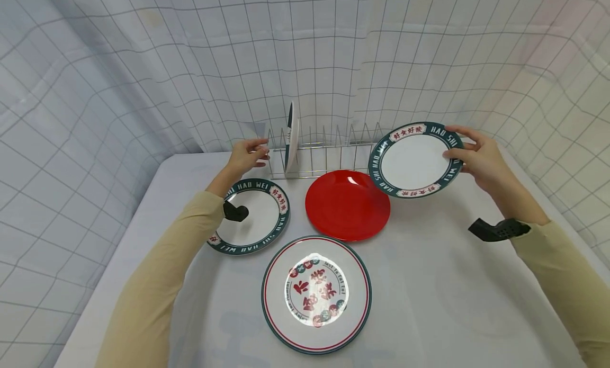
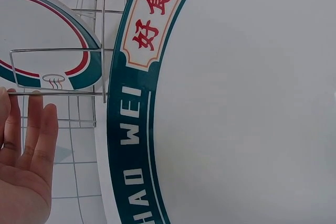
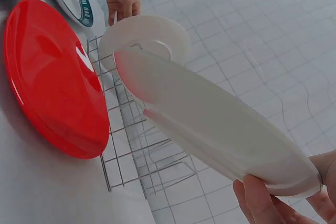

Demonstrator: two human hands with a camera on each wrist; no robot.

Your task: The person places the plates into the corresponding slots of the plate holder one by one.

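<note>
My right hand (image 1: 486,159) grips a white plate with a green lettered rim (image 1: 414,161) by its right edge, thumb on its face. That plate hangs tilted in the air near the right end of the wire dish rack (image 1: 329,159); its pale underside shows in the right wrist view. At the rack's left end, my left hand (image 1: 248,156) holds the end wire with its fingertips. Another green-rimmed plate (image 1: 292,137) stands on edge in the rack, close to that hand. Below my left wrist lies a third green-rimmed plate (image 1: 252,220), partly hidden by the sleeve.
A red plate (image 1: 348,206) lies in front of the rack. Nearer to me is a larger white plate with red floral print (image 1: 316,294). All rest on a white-covered table (image 1: 429,304). Behind and at the sides hangs checked white cloth (image 1: 329,55).
</note>
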